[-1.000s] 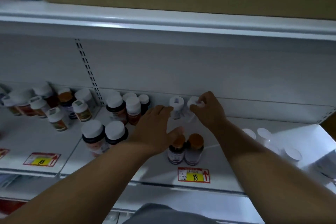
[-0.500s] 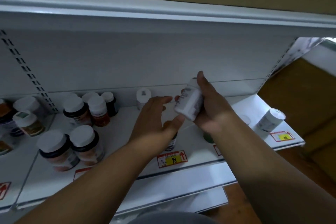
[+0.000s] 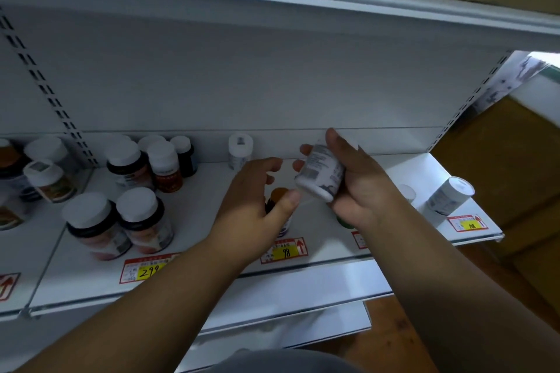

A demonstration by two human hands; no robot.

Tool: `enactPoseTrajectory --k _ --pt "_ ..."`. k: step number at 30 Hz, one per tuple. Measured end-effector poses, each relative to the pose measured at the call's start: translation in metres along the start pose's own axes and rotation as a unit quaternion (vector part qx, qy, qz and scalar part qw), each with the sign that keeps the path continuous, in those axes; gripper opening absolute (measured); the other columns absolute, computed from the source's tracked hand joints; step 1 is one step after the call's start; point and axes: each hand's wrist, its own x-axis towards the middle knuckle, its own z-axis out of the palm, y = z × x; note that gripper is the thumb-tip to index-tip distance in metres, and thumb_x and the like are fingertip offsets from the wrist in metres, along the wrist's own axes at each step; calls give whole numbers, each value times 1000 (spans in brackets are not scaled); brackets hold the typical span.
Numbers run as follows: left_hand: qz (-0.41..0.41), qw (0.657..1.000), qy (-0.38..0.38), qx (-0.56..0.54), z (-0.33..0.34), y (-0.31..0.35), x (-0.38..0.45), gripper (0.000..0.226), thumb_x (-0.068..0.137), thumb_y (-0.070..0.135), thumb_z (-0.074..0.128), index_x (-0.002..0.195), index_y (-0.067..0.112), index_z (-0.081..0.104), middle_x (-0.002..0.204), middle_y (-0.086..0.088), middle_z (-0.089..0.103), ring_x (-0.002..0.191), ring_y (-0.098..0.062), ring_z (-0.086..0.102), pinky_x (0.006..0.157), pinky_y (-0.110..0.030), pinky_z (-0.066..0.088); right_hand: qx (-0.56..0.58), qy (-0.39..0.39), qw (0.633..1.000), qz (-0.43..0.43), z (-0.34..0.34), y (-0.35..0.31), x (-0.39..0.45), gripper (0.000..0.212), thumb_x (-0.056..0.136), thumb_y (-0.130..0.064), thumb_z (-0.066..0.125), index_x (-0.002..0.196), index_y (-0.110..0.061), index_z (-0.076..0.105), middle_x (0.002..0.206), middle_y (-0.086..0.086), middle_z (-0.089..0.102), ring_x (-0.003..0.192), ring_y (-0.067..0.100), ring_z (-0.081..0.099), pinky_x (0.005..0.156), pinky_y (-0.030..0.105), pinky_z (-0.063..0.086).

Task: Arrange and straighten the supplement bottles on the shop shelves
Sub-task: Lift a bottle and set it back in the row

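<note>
1. The white shelf (image 3: 303, 254) runs across in front of me, its back panel bare above the stock; most bottles stand crowded at the left, and the stretch near my hands is thinly filled.
2. Two big dark-collared jars (image 3: 118, 224) stand at the front left above the yellow 299 tag (image 3: 148, 271). I judge that row a fair model for spacing.
3. My right hand (image 3: 360, 188) curls round a white bottle (image 3: 319, 174), lifted off the shelf and tilted, base toward me, label facing left.
4. My left hand (image 3: 254, 206) is spread and relaxed just beside that bottle, holding nothing, thumb almost at its base.
5. To do this well, I should turn the bottle upright with the label forward, steady its base with the left fingers, and set it in line with the lone white bottle (image 3: 240, 150) at the back.
6. An orange-capped bottle (image 3: 278, 195) stands right under my left hand; I must lower gently so as not to knock it.
</note>
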Motion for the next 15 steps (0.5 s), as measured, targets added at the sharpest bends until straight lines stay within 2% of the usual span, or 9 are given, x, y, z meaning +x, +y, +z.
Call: enactPoseTrajectory --k 3,7,9,12,13,15 --pt "11 1000 -2 18 -5 -3 -3 62 78 68 43 132 38 41 122 13 47 108 -2 50 87 -30 45 8 13 1000 -4 0 1 -5 53 68 -43 75 112 -17 58 90 18 71 79 34 70 67 43 57" --pt "17 1000 -5 22 -3 1 -3 63 78 70 41 131 37 41 121 12 47 109 -2 50 87 -31 45 54 -16 998 15 -6 -4 -14 45 72 -30 65 110 -8 60 94 22 67 87 37 65 73 48 56" --pt "26 1000 -3 17 2 4 -3 64 79 71 39 132 35 42 121 12 47 109 -1 49 85 -27 44 30 -14 999 2 -9 -7 -18 42 72 -23 66 109 -5 61 99 22 67 93 37 65 73 49 55" --pt "45 999 -3 17 11 12 -2 66 79 72 36 132 33 43 123 9 48 109 4 48 78 -13 39 -17 6 999 -51 -17 -13 -23 28 72 -22 74 95 -6 69 94 17 71 91 30 70 75 48 56" --pt "52 998 -1 22 14 15 -2 67 79 72 36 132 32 43 123 9 49 109 5 48 77 -12 39 -51 16 996 -68 -20 -15 -25 27 72 -26 74 92 -9 71 94 15 72 91 28 71 77 48 57" --pt "67 997 2 39 24 24 0 69 79 72 36 132 29 45 124 8 50 107 1 50 79 -20 44 -134 27 986 -95 -29 -22 -29 32 71 -33 73 96 -14 70 98 11 72 94 26 70 81 48 57"
